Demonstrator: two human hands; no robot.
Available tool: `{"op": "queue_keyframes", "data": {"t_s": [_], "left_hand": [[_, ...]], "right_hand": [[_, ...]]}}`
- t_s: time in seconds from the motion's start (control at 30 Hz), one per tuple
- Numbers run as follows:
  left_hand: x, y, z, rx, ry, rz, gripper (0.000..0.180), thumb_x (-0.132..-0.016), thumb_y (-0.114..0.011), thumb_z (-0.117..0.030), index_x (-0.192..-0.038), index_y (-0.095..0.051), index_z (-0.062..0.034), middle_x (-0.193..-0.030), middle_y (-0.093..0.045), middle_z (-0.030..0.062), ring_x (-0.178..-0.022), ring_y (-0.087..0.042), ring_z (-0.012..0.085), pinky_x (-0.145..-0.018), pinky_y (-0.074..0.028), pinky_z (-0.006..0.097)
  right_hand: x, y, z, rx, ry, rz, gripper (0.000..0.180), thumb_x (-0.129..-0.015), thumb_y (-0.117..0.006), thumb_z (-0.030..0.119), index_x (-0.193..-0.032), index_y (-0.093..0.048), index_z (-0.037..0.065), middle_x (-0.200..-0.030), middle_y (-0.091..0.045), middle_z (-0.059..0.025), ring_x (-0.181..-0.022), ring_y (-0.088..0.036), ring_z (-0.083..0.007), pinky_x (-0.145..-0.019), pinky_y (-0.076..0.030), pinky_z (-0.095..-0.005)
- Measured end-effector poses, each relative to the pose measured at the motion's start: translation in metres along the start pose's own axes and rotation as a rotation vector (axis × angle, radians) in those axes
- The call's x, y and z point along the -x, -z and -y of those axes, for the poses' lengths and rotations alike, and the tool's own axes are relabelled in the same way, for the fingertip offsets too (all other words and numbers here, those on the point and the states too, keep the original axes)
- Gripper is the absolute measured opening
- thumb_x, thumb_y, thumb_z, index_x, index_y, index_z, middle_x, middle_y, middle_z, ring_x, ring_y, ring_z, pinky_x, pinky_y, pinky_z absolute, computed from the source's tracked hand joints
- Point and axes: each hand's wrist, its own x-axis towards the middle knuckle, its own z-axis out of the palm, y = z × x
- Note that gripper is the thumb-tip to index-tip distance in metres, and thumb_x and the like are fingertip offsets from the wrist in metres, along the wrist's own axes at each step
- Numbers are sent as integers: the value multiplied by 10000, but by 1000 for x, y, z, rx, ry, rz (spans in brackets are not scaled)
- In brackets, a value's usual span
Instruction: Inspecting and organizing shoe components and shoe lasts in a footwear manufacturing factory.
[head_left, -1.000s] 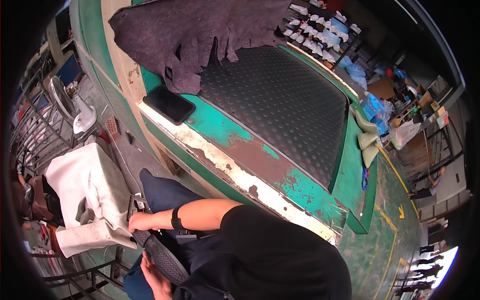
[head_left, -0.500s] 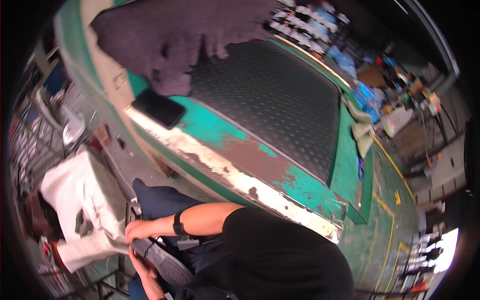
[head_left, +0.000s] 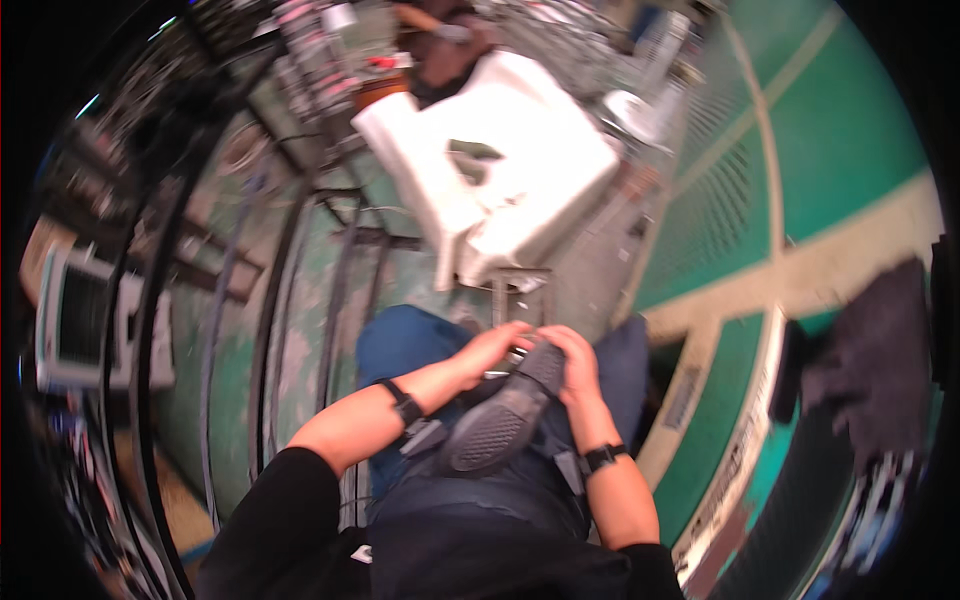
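On my lap lies a shoe (head_left: 492, 428) with its dark grey, patterned sole turned up, toe toward my body and heel away. Around the heel end my left hand (head_left: 492, 352) has its fingers closed, at the heel's left side. Along the heel's right side my right hand (head_left: 572, 362) is wrapped, thumb and fingers near the heel's edge. The shoe's upper faces down and is mostly hidden. Just past my hands a narrow metal stand (head_left: 520, 282) rises in front of a white cloth (head_left: 560, 130) draped over a support.
A small dark green piece (head_left: 475, 160) lies on the cloth. Dark metal rack bars (head_left: 265, 330) run along my left, with a grey boxy machine (head_left: 85, 310) beyond. At right stands a green bench (head_left: 735, 400) bearing a dark hide (head_left: 880, 370) and a black phone (head_left: 785, 370).
My view has swung left, from the green bench toward the draped cloth and rack. Both hands stay on the shoe, which now shows in the middle of the view.
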Motion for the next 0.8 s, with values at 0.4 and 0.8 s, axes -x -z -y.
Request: {"op": "queue_keyframes", "data": {"t_s": [0.4, 0.8], "left_hand": [[-14, 3, 32, 26, -155, -4, 565, -997, -430, -535, -1321, -566, -93, -1017, -621, 42, -1012, -514, 146, -921, -393, 296], [-10, -17, 2, 279, -225, -97, 557, -990, -474, -540, -1090, -700, -40, -1139, -677, 63, -1036, -603, 158, -888, -454, 305]], "right_hand": [[0, -3, -3, -67, -6, 176, 247, -889, -561, 193, -996, -619, -22, -960, -654, -132, -893, -636, -226, -838, -511, -321], [-14, -9, -19, 161, 165, 390, 474, -944, -415, 335, -1064, -651, -58, -1063, -667, -153, -1003, -632, -213, -896, -476, -316]]}}
